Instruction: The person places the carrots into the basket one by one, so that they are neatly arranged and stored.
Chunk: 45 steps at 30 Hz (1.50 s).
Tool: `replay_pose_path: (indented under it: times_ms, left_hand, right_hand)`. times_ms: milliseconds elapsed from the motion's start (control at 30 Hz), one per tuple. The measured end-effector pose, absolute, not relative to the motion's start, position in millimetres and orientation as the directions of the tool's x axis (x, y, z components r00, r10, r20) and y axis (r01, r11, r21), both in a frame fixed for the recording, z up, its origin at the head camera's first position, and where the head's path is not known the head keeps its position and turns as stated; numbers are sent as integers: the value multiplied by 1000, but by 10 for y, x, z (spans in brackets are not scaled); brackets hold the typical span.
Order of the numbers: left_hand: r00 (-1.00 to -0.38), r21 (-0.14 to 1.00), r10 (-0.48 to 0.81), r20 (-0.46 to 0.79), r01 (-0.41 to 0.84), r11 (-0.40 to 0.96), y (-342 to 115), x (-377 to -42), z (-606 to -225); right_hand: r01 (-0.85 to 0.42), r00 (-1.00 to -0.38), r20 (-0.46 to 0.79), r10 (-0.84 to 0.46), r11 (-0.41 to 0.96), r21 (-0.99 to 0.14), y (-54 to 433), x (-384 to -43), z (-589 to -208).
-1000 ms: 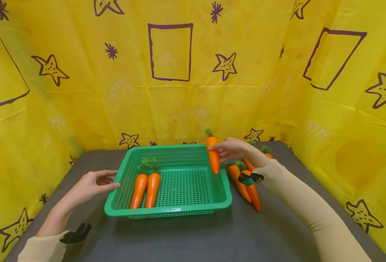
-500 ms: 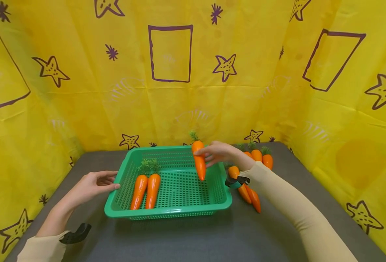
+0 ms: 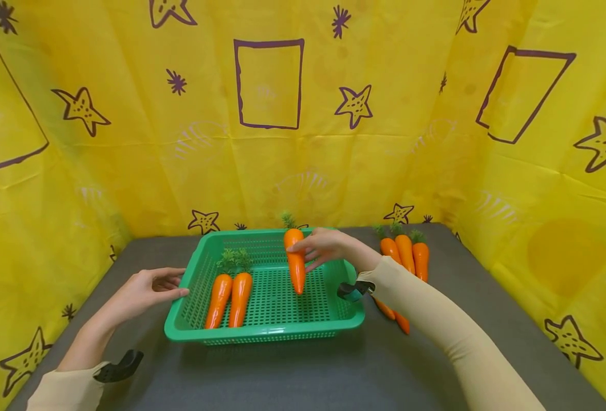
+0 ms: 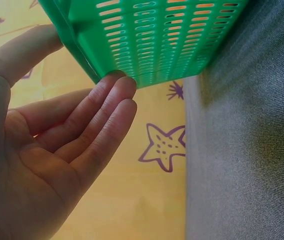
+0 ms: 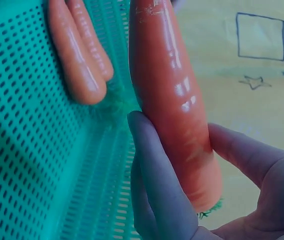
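In the head view, a green plastic basket [image 3: 313, 329] stands on the grey table with two orange carrots [image 3: 240, 299] lying side by side in its left part. My right hand [image 3: 328, 246] pinches another carrot [image 3: 295, 260] between thumb and fingers, above the basket's right half, leafy top up and tip down. In the right wrist view, the held carrot [image 5: 169, 90] fills the middle. At the basket's left side, my left hand [image 3: 143, 291] touches the rim with its thumb and fingertips. The left wrist view shows its fingers [image 4: 114, 120] nearly straight against the basket's outer wall [image 4: 84, 35].
Several more carrots [image 3: 404, 251] lie on the table [image 3: 282, 377] right of the basket, some partly hidden beneath my right forearm. Yellow cloth walls [image 3: 267, 171] with purple drawings enclose the table at the back and both sides.
My right hand has carried the carrot leftward and slightly lower, from the basket's right rim to over its inside. The left hand and basket have stayed in place.
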<state>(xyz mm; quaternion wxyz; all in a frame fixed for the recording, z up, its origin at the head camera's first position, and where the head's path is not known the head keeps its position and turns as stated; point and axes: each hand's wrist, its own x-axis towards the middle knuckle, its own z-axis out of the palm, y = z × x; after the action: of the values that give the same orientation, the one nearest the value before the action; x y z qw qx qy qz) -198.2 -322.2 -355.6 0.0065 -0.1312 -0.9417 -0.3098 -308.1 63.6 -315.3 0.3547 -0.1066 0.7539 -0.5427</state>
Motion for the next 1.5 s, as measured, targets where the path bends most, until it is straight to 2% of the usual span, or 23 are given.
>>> replay_pose_path:
  times_ms: [900,1200,1400,1500]
  left_hand:
    - [-962,578,252,103,264,772,-3251,-1977,-3571]
    - [-964,579,247,95,256,774,-3231,-2000,-3589]
    - [-965,574,243,97,254,778,-3232,-1998,-3574]
    - [-966,572,242,95,252,780,-3235,-1996,-3569]
  right_hand:
    - [262,-646,-506,-572,456,-851,120,-3054,-3469]
    - [401,-633,-577,-516,418,-815,-59,-3087,-3676]
    - [435,-640,-589,-494,399,-807,-140,-3090,-3747]
    - [446,-619,-601,-505,403,-799,-174,-3105,-3795]
